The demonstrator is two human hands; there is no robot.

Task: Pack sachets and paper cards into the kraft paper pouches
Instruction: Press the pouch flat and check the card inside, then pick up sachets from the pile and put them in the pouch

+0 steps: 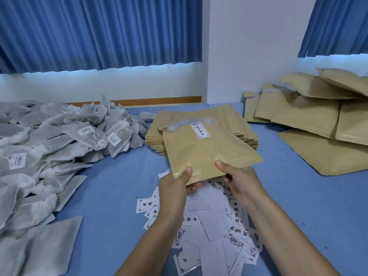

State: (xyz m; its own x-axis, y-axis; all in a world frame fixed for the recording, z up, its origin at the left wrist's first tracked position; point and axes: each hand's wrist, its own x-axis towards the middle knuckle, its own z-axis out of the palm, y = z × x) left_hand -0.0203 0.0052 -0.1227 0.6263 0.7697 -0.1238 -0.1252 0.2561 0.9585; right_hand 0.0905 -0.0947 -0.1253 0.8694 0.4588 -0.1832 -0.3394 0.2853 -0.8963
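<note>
I hold one kraft paper pouch (207,152) flat above the blue table, its near edge towards me. My left hand (175,186) grips the near left corner, thumb on top. My right hand (239,180) grips the near right edge, thumb on top. A white printed paper card (199,130) shows at the pouch's far, open end, beside a pale clear window. Under the pouch lies a stack of flat empty kraft pouches (245,132). Loose paper cards (211,222) are scattered below my hands. A large heap of grey-white sachets (59,136) covers the left.
Filled kraft pouches (318,116) are piled at the right and back right. The blue table surface (111,188) shows between the sachets and the cards. Blue curtains and a white wall stand behind the table.
</note>
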